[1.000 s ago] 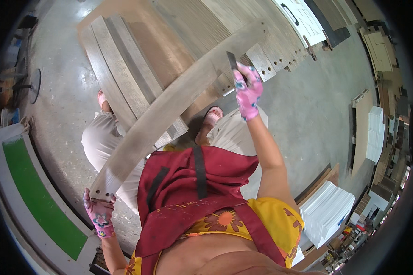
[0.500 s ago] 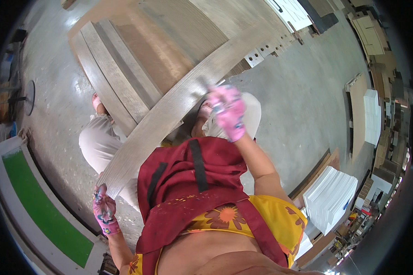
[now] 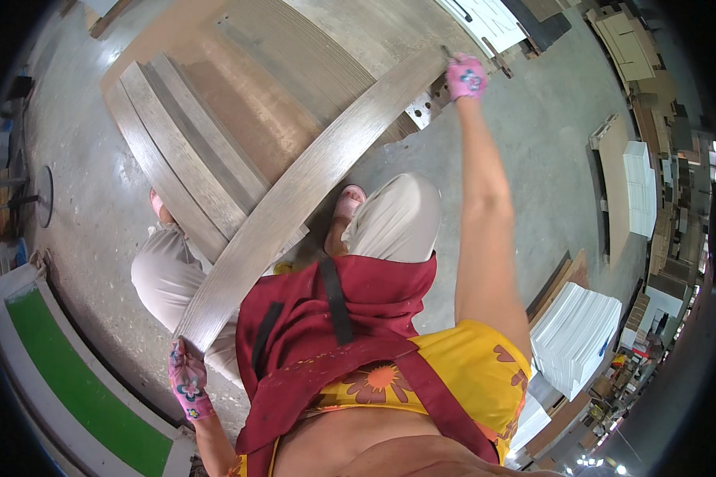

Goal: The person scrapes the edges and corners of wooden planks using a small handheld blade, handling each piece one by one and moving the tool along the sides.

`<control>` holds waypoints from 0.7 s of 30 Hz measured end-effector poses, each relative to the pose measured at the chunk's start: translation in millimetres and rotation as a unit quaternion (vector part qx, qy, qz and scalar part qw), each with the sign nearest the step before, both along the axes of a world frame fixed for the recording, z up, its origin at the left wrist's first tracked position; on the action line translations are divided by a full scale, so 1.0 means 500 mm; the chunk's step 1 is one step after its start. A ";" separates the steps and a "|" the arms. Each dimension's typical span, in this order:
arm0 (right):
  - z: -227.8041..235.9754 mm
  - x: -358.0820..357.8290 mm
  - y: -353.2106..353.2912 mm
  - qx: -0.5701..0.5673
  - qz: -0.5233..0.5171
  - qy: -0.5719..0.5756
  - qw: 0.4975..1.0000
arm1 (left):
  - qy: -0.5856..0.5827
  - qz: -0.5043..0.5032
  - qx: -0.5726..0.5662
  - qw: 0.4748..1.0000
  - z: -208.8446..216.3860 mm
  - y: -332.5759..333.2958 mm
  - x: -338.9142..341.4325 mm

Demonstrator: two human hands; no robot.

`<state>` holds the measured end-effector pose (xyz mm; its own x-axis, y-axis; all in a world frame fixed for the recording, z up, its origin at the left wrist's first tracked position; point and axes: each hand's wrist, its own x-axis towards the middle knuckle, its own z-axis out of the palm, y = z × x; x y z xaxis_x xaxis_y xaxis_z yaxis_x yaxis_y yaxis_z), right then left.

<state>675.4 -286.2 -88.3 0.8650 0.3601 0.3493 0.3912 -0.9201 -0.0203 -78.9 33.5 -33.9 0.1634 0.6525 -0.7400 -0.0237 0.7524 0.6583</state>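
Observation:
A long grey-brown wood-grain plank (image 3: 294, 191) slants across my knees, from low on the left up to the far right. Its near end is in my left hand (image 3: 188, 384), gloved in flowered pink, with the fingers closed on it. At the plank's far end is my right hand (image 3: 466, 77), in a matching glove, the arm stretched out. Its fingers look curled, and a small dark tip shows beside them at the plank's surface; what it holds is too small to name. Beneath the plank, several similar boards (image 3: 179, 151) lie side by side.
A broad brown panel (image 3: 247, 95) lies under the boards. White panels (image 3: 485, 28) lie far right, and a stack of white sheets (image 3: 577, 338) stands at right. A green-topped white bench (image 3: 79, 381) is at left. Grey concrete floor (image 3: 549, 199) surrounds me.
My right hand has slid away from me along the plank, from about its middle to its far end, straightening the arm. My left hand keeps the near end.

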 end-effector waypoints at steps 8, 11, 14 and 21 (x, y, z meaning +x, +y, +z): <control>0.037 -0.403 0.191 0.208 0.415 0.096 0.880 | -0.005 -0.016 -0.053 0.998 0.047 -0.004 0.075; 0.066 -0.538 0.211 0.036 0.488 0.267 0.830 | 0.009 0.008 -0.062 0.998 0.030 0.012 0.048; -0.046 -0.339 0.164 0.092 0.373 0.040 0.922 | 0.025 0.020 -0.061 0.998 0.040 0.005 0.071; 0.019 -0.023 -0.011 0.107 -0.047 -0.006 0.993 | -0.014 -0.018 -0.016 1.000 0.036 -0.007 0.078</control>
